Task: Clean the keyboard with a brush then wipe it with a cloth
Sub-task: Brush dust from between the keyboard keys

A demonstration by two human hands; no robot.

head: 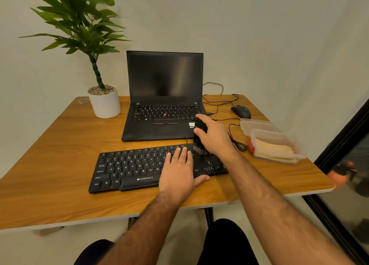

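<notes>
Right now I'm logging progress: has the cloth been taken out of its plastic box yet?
No, the cloth lies folded inside the plastic box, while the right hand holds the brush.

Soft, warm indoor light falls evenly across the table; wide-angle distortion bows its edges, and the clear container at its right side blurs

Open wooden table lay left of the keyboard and along its near edge — unobstructed. Behind stood the laptop, close. To the right, a tangled cable and plastic containers crowded the approach — mouse beyond.
</notes>
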